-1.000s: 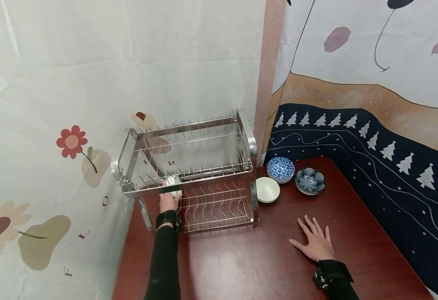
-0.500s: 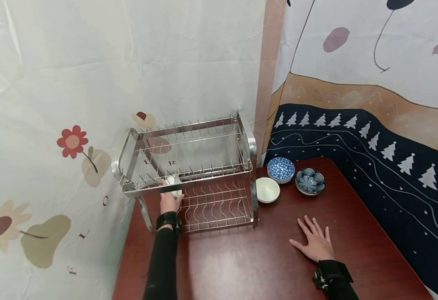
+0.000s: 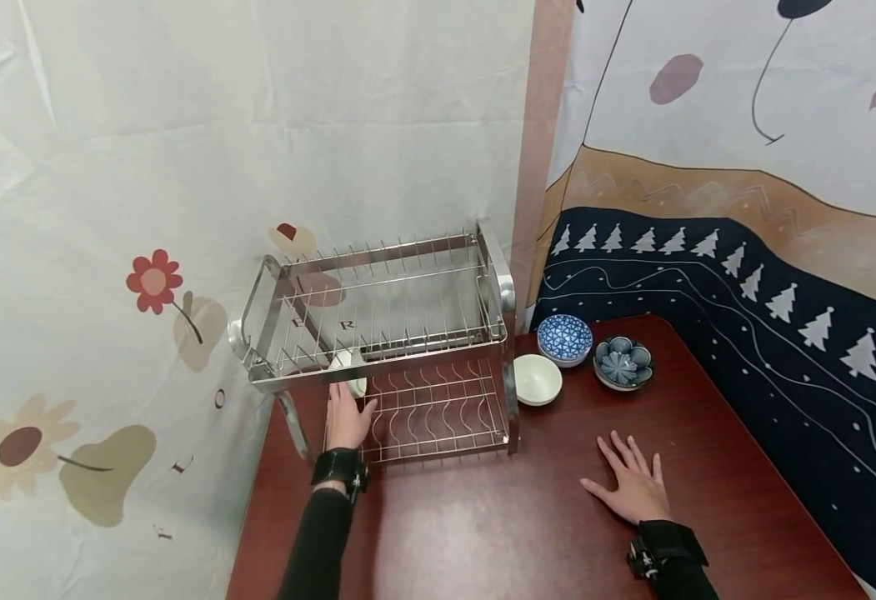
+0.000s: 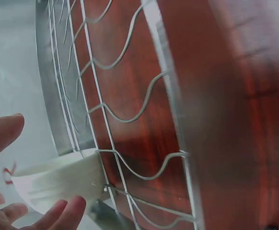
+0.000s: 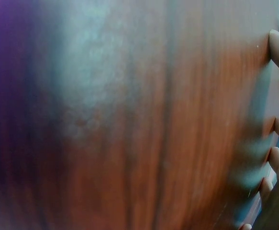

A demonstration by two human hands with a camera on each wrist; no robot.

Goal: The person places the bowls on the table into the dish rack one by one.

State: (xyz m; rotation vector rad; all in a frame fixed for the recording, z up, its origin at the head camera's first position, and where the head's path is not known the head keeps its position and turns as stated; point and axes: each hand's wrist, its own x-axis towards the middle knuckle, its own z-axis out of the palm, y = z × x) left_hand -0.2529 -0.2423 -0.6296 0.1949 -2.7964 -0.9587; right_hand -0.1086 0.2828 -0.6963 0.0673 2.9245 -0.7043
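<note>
A white bowl (image 4: 65,179) leans on its side in the left end of the lower tier of a metal dish rack (image 3: 438,450). My left hand (image 3: 347,419) is just in front of that bowl, fingers extended and thumb spread away from it. In the left wrist view the fingertips (image 4: 74,211) overlap the bowl's lower edge; whether they touch it I cannot tell. Flat on the table lies my right hand (image 3: 635,492), its fingers spread and holding nothing. The rack's front bar hides part of the bowl in the head view.
Right of the rack stand another white bowl (image 3: 538,380), a blue patterned bowl (image 3: 565,338) and a dark bowl with a petal pattern (image 3: 621,364). The dark red table (image 3: 475,533) meets fabric-covered walls behind and at the right. The rack's upper tier has upright wires.
My left hand has let go of the white bowl and drawn back slightly toward me, its fingers straightening. The bowl stays in the lower tier. My right hand has not moved.
</note>
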